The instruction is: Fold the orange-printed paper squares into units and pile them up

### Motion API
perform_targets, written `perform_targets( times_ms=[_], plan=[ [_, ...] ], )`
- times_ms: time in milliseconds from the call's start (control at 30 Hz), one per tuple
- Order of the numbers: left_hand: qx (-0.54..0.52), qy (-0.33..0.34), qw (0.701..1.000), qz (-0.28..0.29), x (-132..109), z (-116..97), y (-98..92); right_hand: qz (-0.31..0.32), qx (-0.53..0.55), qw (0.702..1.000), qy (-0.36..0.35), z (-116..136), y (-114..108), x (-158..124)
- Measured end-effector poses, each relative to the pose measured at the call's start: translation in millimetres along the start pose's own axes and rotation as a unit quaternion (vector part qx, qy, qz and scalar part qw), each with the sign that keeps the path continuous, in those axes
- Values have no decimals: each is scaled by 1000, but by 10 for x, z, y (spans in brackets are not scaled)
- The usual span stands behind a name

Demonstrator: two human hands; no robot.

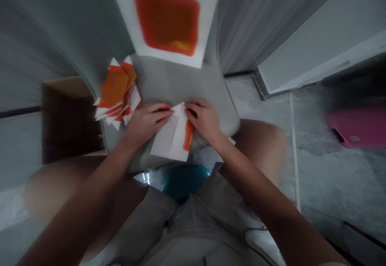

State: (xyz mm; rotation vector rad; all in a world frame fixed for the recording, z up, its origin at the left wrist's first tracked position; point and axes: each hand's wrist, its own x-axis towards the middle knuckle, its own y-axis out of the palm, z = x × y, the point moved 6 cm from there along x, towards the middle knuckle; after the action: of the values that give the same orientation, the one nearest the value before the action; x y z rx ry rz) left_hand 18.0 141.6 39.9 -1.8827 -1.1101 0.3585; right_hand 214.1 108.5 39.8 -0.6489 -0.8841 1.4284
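Note:
A partly folded sheet of white paper (169, 139) with a red-orange patch along its right side lies at the near edge of the grey table. Its far end comes to a point between my two hands. My left hand (147, 119) pinches the left slanting edge near that tip. On the other side, my right hand (205, 119) has its fingers closed at the right edge by the tip. Left of my left hand sits a loose pile of folded papers (116, 91), white with orange and red areas and pointed corners.
A stack of white sheets (208, 29) with a big red-orange square lies at the table's (177, 77) far end. An open cardboard box (68, 121) stands on the floor to the left. On the right floor is a pink plastic object (362, 127); something teal (185, 179) shows below the table edge.

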Motion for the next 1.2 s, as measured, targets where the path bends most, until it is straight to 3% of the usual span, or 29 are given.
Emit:
perform_targets(
  times_ms=[100,200,333,533,800,1000,1200],
  plan=[
    [15,62,998,-8,-2,-44,-15,15,13,998,51,-1,-32,49],
    [4,74,997,-14,23,-86,-41,42,44,994,85,33,-56,87],
    [-23,1,1000,-6,144,-77,-81,65,72,986,138,64,-57,108],
    [-9,-74,996,52,292,-52,-83,74,81,976,186,77,-11,127],
    [-46,-69,990,114,231,-76,-78,106,172,971,129,104,6,138],
    [-153,-53,975,154,127,-104,-115,180,333,922,76,77,-53,167],
    [-189,-65,964,176,73,-166,-123,224,389,891,71,106,-69,132]
  ],
)
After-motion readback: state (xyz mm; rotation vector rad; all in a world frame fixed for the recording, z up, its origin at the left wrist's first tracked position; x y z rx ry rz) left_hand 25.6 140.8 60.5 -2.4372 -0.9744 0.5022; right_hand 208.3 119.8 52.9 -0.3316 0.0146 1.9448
